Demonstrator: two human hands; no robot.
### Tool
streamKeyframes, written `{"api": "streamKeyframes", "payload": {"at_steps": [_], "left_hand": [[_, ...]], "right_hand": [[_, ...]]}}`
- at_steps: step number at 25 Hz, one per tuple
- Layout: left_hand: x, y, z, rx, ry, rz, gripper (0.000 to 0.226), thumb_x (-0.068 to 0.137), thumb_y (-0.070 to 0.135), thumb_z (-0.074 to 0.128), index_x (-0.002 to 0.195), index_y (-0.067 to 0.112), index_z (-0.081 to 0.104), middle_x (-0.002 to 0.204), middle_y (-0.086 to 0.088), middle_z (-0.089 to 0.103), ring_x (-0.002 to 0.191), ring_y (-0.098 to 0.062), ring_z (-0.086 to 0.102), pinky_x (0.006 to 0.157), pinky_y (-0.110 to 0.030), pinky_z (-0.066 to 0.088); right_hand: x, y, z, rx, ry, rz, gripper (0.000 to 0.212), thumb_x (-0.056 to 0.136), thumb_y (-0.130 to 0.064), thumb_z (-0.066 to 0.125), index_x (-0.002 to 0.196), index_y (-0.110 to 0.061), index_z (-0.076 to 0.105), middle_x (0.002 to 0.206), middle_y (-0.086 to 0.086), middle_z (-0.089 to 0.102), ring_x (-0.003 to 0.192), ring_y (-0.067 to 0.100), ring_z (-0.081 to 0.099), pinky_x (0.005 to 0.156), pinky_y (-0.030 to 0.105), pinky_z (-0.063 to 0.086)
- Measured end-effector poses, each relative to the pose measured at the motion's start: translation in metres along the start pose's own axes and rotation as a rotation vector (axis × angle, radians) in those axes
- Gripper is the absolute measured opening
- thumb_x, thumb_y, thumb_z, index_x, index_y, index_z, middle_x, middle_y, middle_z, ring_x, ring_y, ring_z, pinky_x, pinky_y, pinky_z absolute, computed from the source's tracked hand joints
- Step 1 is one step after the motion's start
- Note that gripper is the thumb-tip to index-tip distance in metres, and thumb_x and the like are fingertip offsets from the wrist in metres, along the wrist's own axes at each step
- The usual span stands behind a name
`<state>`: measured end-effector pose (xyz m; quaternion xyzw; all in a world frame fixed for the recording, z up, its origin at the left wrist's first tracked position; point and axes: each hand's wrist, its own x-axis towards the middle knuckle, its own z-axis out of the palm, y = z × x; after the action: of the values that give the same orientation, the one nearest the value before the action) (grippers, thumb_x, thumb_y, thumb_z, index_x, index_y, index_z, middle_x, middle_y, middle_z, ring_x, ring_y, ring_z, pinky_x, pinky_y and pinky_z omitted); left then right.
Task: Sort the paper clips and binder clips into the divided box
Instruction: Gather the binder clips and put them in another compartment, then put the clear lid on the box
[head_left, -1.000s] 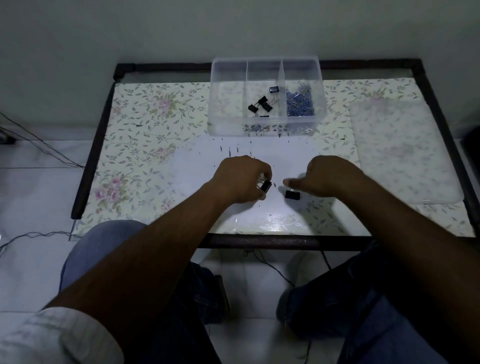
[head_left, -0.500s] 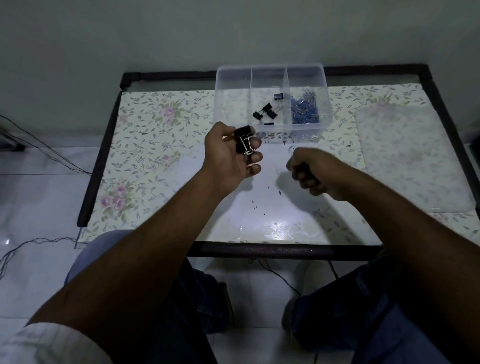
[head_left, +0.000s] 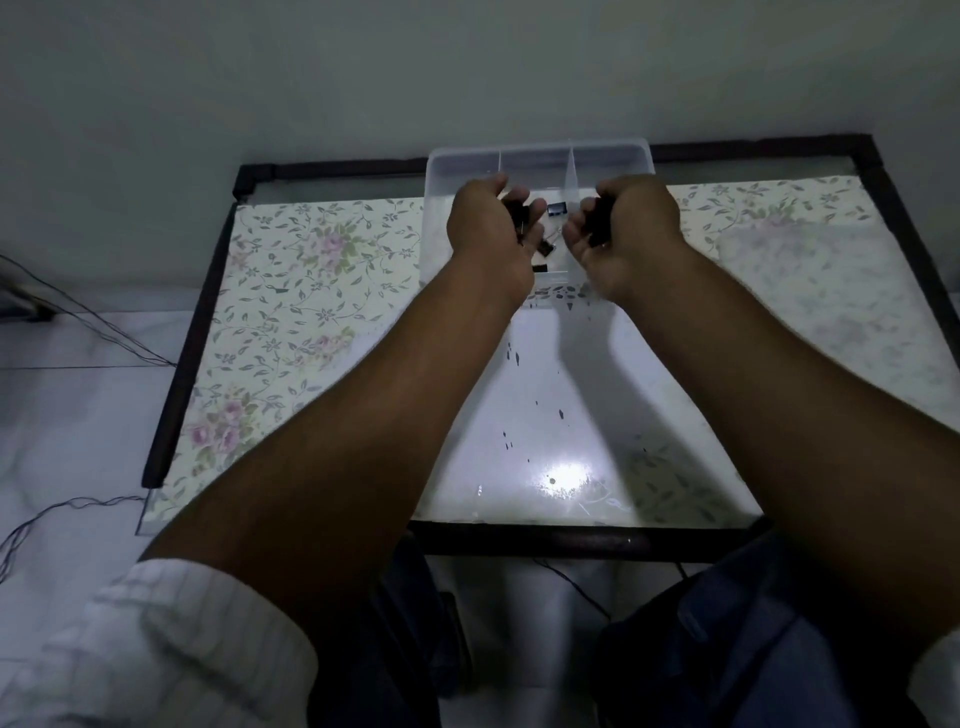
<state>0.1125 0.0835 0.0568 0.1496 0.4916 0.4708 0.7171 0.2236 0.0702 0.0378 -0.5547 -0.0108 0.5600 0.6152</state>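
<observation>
Head view shows both hands raised over the clear divided box (head_left: 537, 156) at the far edge of the desk (head_left: 311, 291). In the left hand (head_left: 488, 228) the grip is curled nearly closed around a black binder clip (head_left: 519, 215), of which only a dark edge shows between the fingers, above the middle compartment. The right hand (head_left: 623, 234) is also curled nearly closed, its grip wrapped on a dark object (head_left: 597, 221) that looks like another black clip, though blur and the fingers hide most of it; it hangs over the divider between the middle and right compartments.

Three loose black binder clips can be counted in the middle compartment: one (head_left: 556, 209) between the two hands, one (head_left: 545, 248) lower down, and one (head_left: 540, 268) near the front wall. More may lie under the hands. The paper clips cannot be made out, since the right hand covers the right compartment.

The box is translucent plastic with rounded corners and three compartments side by side. The desk has a dark frame and a glossy top over floral-patterned paper, with a bright glare patch near its front edge.
</observation>
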Motion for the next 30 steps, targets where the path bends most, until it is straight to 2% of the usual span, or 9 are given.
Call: {"api": "streamKeyframes", "payload": {"at_steps": [3, 5, 7, 10, 15, 19, 25, 27, 30], "left_hand": [[0.021, 0.005, 0.005, 0.028, -0.021, 0.037, 0.031, 0.103, 0.011, 0.046, 0.131, 0.008, 0.060, 0.126, -0.014, 0.066, 0.114, -0.026, 0.059, 0.099, -0.037, 0.044], [0.030, 0.008, 0.003, 0.070, -0.032, 0.043, 0.048, 0.102, 0.010, 0.046, 0.150, 0.002, 0.047, 0.158, -0.015, 0.045, 0.150, -0.024, 0.035, 0.122, -0.039, 0.021], [0.029, 0.010, 0.002, 0.079, -0.045, 0.067, 0.051, 0.101, 0.009, 0.045, 0.151, 0.000, 0.044, 0.165, -0.014, 0.035, 0.156, -0.021, 0.025, 0.126, -0.037, 0.010], [0.024, 0.020, -0.003, 0.133, -0.031, 0.134, 0.046, 0.106, 0.018, 0.039, 0.150, 0.006, 0.046, 0.153, -0.010, 0.050, 0.144, -0.022, 0.042, 0.120, -0.040, 0.027], [0.000, 0.048, -0.035, 0.344, 0.030, 0.206, 0.029, 0.101, 0.030, 0.052, 0.124, 0.019, 0.068, 0.110, 0.000, 0.076, 0.098, -0.019, 0.072, 0.078, -0.032, 0.054], [-0.009, 0.051, -0.081, 0.564, 0.151, 0.250, 0.021, 0.093, 0.027, 0.061, 0.106, 0.018, 0.076, 0.088, 0.003, 0.076, 0.074, -0.016, 0.067, 0.061, -0.027, 0.047], [0.013, 0.024, -0.108, 0.674, 0.191, 0.198, 0.018, 0.099, 0.032, 0.064, 0.110, 0.019, 0.067, 0.107, 0.000, 0.066, 0.096, -0.017, 0.061, 0.087, -0.032, 0.053], [0.022, 0.013, -0.108, 0.701, 0.137, 0.158, 0.028, 0.102, 0.031, 0.059, 0.126, 0.018, 0.063, 0.121, -0.001, 0.065, 0.109, -0.020, 0.061, 0.103, -0.038, 0.051], [0.024, 0.000, -0.108, 0.679, 0.104, 0.175, 0.034, 0.104, 0.020, 0.053, 0.137, 0.017, 0.060, 0.110, 0.007, 0.067, 0.099, -0.015, 0.062, 0.095, -0.032, 0.051]], "right_hand": [[0.019, 0.001, 0.015, -0.126, -0.019, -0.044, 0.016, 0.102, -0.025, 0.049, 0.094, -0.014, 0.057, 0.072, 0.000, 0.050, 0.070, 0.019, 0.051, 0.075, 0.032, 0.045], [0.024, 0.002, 0.021, -0.168, -0.079, -0.048, 0.029, 0.106, -0.044, 0.043, 0.087, -0.024, 0.051, 0.077, -0.006, 0.044, 0.076, 0.014, 0.047, 0.077, 0.031, 0.039], [0.024, 0.002, 0.021, -0.211, -0.134, -0.067, 0.034, 0.108, -0.053, 0.035, 0.089, -0.030, 0.051, 0.085, -0.010, 0.047, 0.077, 0.008, 0.045, 0.078, 0.027, 0.038], [0.020, -0.005, 0.015, -0.338, -0.110, -0.177, 0.056, 0.106, -0.054, 0.037, 0.138, -0.013, 0.059, 0.136, 0.003, 0.065, 0.119, 0.016, 0.059, 0.106, 0.038, 0.041], [0.008, -0.025, -0.032, -0.553, -0.036, -0.503, 0.029, 0.092, -0.039, 0.064, 0.085, -0.013, 0.075, 0.084, 0.006, 0.075, 0.071, 0.014, 0.065, 0.065, 0.033, 0.053], [0.013, -0.020, -0.091, -0.760, 0.161, -0.617, 0.033, 0.081, -0.044, 0.069, 0.085, -0.012, 0.077, 0.081, 0.005, 0.077, 0.073, 0.019, 0.070, 0.078, 0.044, 0.059], [0.037, 0.000, -0.116, -0.882, 0.085, -0.399, 0.069, 0.084, -0.066, 0.062, 0.137, -0.022, 0.060, 0.117, 0.000, 0.071, 0.103, 0.021, 0.069, 0.090, 0.039, 0.058], [0.044, 0.006, -0.115, -0.827, 0.037, -0.348, 0.066, 0.084, -0.062, 0.059, 0.138, -0.023, 0.060, 0.114, 0.002, 0.070, 0.094, 0.023, 0.068, 0.081, 0.039, 0.056], [0.046, 0.010, -0.114, -0.866, -0.017, -0.381, 0.049, 0.091, -0.049, 0.054, 0.132, -0.024, 0.064, 0.103, 0.003, 0.068, 0.082, 0.021, 0.062, 0.076, 0.036, 0.048]]}}
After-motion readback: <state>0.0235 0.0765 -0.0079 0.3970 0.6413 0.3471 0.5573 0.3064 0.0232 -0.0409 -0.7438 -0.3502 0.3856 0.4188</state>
